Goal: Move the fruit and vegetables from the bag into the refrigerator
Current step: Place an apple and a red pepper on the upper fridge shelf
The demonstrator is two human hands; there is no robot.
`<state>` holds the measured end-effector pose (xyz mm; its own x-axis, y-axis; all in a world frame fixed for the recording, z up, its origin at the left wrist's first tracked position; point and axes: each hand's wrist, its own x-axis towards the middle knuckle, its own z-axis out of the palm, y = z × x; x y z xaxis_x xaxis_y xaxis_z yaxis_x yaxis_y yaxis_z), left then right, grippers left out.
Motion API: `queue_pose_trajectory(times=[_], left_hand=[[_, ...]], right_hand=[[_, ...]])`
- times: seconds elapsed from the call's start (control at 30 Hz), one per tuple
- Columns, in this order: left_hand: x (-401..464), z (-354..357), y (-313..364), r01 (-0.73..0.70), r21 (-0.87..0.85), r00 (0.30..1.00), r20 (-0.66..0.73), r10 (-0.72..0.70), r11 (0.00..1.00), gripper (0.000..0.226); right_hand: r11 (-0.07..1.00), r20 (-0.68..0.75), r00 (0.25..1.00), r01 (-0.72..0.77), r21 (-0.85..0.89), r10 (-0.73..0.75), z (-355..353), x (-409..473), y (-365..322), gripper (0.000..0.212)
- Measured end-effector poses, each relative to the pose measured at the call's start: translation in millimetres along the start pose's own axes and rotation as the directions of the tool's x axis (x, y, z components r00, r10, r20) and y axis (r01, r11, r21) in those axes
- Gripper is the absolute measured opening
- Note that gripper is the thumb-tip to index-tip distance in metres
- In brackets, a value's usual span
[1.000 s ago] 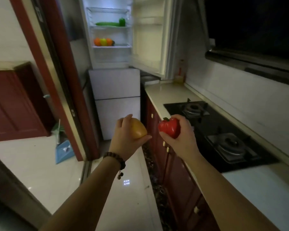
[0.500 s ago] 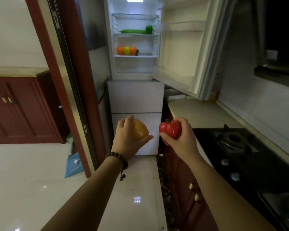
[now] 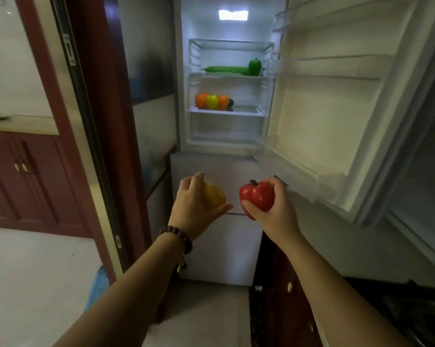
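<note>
Left hand [image 3: 191, 204]: fingers curled round a yellow-orange bell pepper [image 3: 213, 197], thumb beneath it, gripping firmly. A dark beaded bracelet [image 3: 177, 237] sits on that wrist. Right hand [image 3: 274, 209]: fingers and thumb clamped on a glossy red bell pepper with green stem [image 3: 256, 196]. Both peppers are held side by side, apart, in front of the white refrigerator [image 3: 226, 136], below its open upper compartment. Inside, a long green cucumber [image 3: 224, 69] and green bell pepper [image 3: 254, 67] lie on one shelf; two oranges [image 3: 202, 100] and a yellow-green apple [image 3: 212, 101] on the shelf below.
</note>
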<state>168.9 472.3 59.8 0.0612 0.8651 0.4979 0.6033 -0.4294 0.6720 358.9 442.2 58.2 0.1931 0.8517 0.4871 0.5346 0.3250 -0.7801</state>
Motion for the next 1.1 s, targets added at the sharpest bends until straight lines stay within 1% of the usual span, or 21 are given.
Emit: queue_pose_trajectory(times=[0.1,0.2,0.3,0.43,0.57,0.63,0.7,0.8,0.9,0.97,1.1], left_hand=[[44,20,-27,0.004,0.001,1.0,0.018,-0.004,1.0,0.094],[97,36,-57,-0.026,-0.013,1.0,0.001,0.026,1.0,0.093],[160,44,-85,-0.061,-0.04,0.998,-0.019,0.061,0.997,0.088],[247,45,-117,-0.117,-0.086,0.993,-0.037,0.114,0.989,0.076],[330,41,-133,-0.181,-0.108,0.984,-0.029,0.178,0.978,0.072],[371,42,-134,-0.209,-0.13,0.978,-0.05,0.205,0.969,0.07],[412,47,-134,-0.209,-0.154,0.977,-0.059,0.203,0.966,0.071],[470,58,-140,-0.238,-0.154,0.971,-0.048,0.234,0.959,0.078],[519,69,-148,-0.323,-0.152,0.944,-0.116,0.308,0.934,0.086],[551,77,-149,-0.359,-0.122,0.926,-0.168,0.338,0.925,0.085],[617,92,-141,-0.409,-0.098,0.9,-0.21,0.383,0.907,0.08]], right_hand=[[1.0,-0.005,1.0,-0.002,-0.003,0.002,23,45,22,0.062],[1.0,-0.029,1.0,-0.002,-0.019,0.002,51,94,44,0.063],[0.998,-0.04,0.998,0.039,-0.048,-0.041,83,150,59,0.063],[0.997,-0.065,0.995,0.072,-0.042,-0.075,121,235,64,0.061],[0.992,-0.096,0.988,0.112,-0.058,-0.117,146,317,58,0.06],[0.989,-0.11,0.985,0.126,-0.074,-0.134,153,354,55,0.061],[0.986,-0.129,0.981,0.13,-0.103,-0.143,156,391,56,0.062],[0.981,-0.14,0.976,0.149,-0.122,-0.166,158,446,61,0.064],[0.976,-0.187,0.962,0.177,-0.125,-0.198,159,497,71,0.065],[0.974,-0.224,0.951,0.185,-0.133,-0.211,157,531,78,0.064],[0.965,-0.285,0.923,0.238,-0.11,-0.26,148,602,91,0.061]])
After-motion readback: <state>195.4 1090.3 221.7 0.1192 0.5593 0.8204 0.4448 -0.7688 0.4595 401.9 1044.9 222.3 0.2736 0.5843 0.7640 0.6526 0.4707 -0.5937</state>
